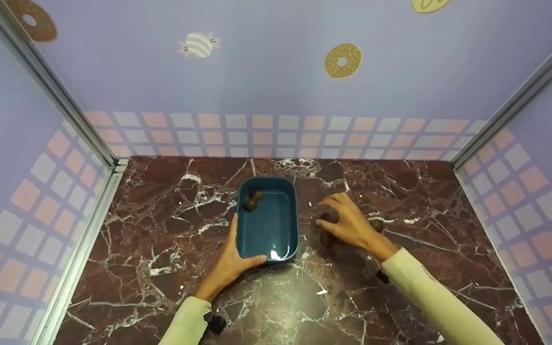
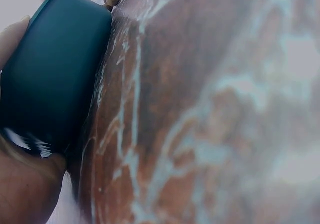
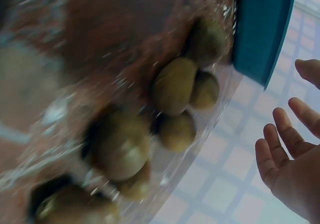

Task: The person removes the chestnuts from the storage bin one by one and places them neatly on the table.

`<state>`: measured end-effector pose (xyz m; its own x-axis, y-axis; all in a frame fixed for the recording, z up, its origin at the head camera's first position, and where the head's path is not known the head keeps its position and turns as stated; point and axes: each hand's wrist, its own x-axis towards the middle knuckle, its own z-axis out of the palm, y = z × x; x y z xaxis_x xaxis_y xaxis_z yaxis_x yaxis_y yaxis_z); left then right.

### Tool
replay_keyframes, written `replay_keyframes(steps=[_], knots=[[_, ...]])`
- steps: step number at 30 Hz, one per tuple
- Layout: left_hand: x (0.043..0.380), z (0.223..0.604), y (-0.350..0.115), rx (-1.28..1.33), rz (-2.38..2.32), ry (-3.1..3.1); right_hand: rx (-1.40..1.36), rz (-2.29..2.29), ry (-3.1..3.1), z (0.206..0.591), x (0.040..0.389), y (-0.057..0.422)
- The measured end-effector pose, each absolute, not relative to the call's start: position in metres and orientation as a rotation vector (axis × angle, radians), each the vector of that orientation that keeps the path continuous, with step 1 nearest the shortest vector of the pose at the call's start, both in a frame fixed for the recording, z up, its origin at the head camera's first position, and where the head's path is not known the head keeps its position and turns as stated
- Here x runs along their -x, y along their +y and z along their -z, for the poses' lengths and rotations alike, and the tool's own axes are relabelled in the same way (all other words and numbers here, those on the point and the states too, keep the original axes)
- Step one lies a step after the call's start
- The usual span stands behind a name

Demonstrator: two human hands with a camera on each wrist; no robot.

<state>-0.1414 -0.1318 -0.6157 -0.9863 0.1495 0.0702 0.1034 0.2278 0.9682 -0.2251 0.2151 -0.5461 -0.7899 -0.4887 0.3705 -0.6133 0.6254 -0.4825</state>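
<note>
A deep teal-blue rectangular container (image 1: 268, 225) sits on the table, with a few brown kiwifruit (image 1: 250, 205) at its far left corner inside. My left hand (image 1: 235, 261) holds it at the near left corner, fingers along the left wall and thumb over the near rim. To the right of the container, my right hand (image 1: 348, 223) hovers over loose kiwifruit (image 1: 328, 218), its fingers spread and slightly bent. In the right wrist view that hand (image 3: 295, 154) has nothing in it, and several kiwifruit (image 3: 174, 85) lie clustered on the tabletop below.
The marbled red-brown tabletop (image 1: 161, 287) is bounded by a lilac back wall (image 1: 276, 72) and side walls with pink and white checks. Metal frame strips (image 1: 82, 254) run along the corners. Another kiwifruit (image 1: 376, 225) lies behind the right wrist.
</note>
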Motion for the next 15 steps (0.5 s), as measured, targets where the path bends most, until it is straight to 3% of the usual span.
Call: replay_keyframes(steps=[15], knots=[[0.143,0.616,-0.133,-0.278,-1.984,2.352,-1.024,-0.939,-2.672,0.539,0.256,0.147]])
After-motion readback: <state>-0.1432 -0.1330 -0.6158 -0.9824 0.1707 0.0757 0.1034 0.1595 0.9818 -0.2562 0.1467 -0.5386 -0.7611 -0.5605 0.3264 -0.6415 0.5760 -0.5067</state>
